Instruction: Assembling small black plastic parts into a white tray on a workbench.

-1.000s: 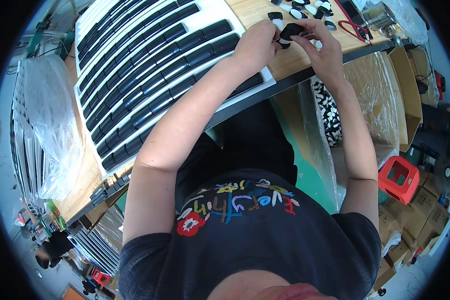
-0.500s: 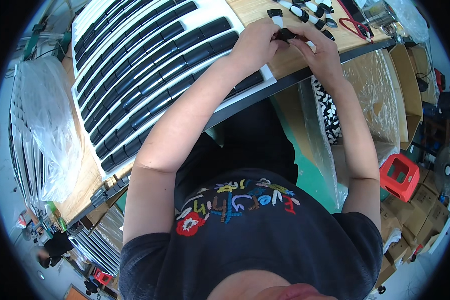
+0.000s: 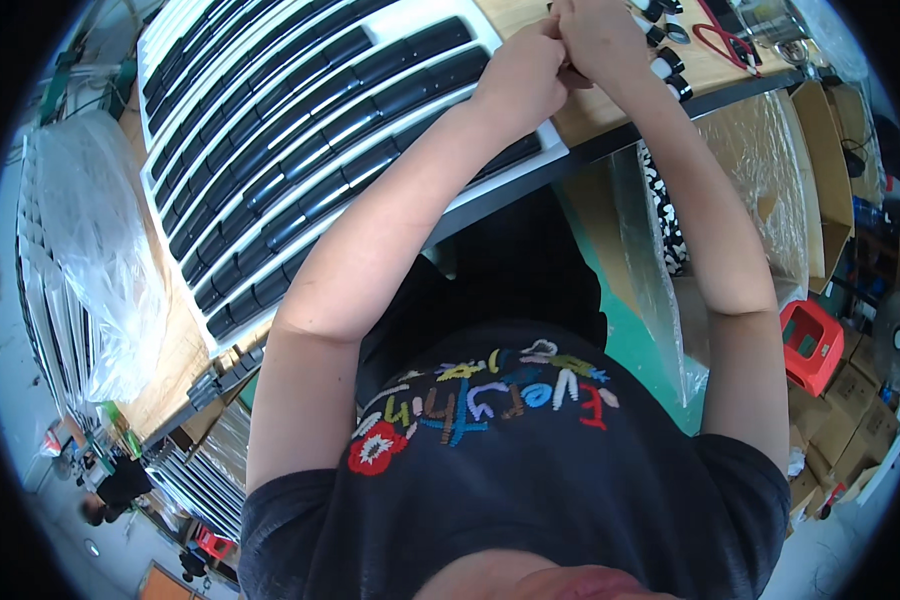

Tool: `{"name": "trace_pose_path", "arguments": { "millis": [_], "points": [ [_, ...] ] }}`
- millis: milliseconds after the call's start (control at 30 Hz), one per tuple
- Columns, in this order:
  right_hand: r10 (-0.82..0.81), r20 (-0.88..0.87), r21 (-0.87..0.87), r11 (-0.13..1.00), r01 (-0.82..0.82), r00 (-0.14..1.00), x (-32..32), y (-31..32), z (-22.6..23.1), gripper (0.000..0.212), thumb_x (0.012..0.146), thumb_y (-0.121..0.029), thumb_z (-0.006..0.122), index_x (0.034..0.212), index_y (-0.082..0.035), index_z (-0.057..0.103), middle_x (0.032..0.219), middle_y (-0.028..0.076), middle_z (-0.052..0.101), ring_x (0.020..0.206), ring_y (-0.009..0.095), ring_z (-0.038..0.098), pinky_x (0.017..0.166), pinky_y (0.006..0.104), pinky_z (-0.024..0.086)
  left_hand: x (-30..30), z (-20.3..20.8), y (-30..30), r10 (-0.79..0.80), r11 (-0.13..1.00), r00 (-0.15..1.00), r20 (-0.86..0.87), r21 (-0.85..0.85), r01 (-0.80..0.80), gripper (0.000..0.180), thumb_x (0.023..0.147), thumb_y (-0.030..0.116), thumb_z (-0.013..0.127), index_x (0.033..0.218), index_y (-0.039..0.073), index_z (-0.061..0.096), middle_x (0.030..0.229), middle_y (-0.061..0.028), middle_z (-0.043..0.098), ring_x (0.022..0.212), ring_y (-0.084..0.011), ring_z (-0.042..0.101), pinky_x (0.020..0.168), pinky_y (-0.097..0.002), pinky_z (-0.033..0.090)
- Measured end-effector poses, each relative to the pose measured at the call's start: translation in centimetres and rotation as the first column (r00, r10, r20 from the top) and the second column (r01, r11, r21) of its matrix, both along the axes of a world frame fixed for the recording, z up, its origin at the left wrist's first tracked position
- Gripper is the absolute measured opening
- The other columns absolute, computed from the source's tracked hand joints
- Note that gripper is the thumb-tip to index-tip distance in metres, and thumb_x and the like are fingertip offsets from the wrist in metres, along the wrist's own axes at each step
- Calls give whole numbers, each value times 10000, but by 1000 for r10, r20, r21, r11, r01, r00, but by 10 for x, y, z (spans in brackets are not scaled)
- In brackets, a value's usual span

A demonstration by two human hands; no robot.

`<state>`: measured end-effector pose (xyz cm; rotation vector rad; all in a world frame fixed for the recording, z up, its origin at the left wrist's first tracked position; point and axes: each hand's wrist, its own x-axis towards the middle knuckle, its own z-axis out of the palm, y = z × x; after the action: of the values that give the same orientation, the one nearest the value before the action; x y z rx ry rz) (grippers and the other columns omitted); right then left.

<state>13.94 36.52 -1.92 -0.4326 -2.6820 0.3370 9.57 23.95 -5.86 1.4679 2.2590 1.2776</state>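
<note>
My left hand (image 3: 525, 75) and my right hand (image 3: 605, 40) meet over the far right of the workbench, fingers closed and pressed together. My right hand covers the fingertips of the left, so what they hold is mostly hidden. Just to their right lie several small white parts with black ends (image 3: 667, 68). Left of my left hand sits a white ribbed tray (image 3: 553, 142), its slots filled with rows of glossy black cylindrical pieces (image 3: 430, 42).
Red-handled pliers or scissors (image 3: 720, 40) and a metal cup (image 3: 770, 18) stand at the far right of the bench. Below its edge is a plastic-lined carton (image 3: 820, 190) with black-and-white parts (image 3: 660, 215). A red stool (image 3: 810, 345) stands right; clear plastic sheeting (image 3: 105, 260) hangs left.
Both hands have moved slightly farther up the bench, and my right hand has swung over the left fingertips. The small black part seen between my fingers before is now hidden.
</note>
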Motion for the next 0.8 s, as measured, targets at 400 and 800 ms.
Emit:
{"name": "trace_pose_path", "arguments": {
  "millis": [400, 800],
  "points": [
    [140, -229, -419, 879, -227, 963, 34, 3, 9, 256, 1004, -242, 512, 986, -22, 642, 785, 38, 596, 724, 111, 538, 632, 254, 419, 2, 38, -11, 111, 994, 983, -148, -2, -112, 127, 833, 97, 660, 888, -3, 716, 949, -211, 664, 910, -344, 650, 856, -416, 512],
    [-14, -264, -878, 418, -235, 964, -12, -22, 4, 341, 940, -236, 641, 1148, 32, 611, 893, 46, 680, 814, 75, 631, 770, 200, 496, -129, 43, -152, 64, 907, 849, -525, -324, -269, 252, 920, 86, 588, 1143, 197, 624, 1095, -131, 498, 1053, -304, 508, 921, -395, 457]
  ]
}}
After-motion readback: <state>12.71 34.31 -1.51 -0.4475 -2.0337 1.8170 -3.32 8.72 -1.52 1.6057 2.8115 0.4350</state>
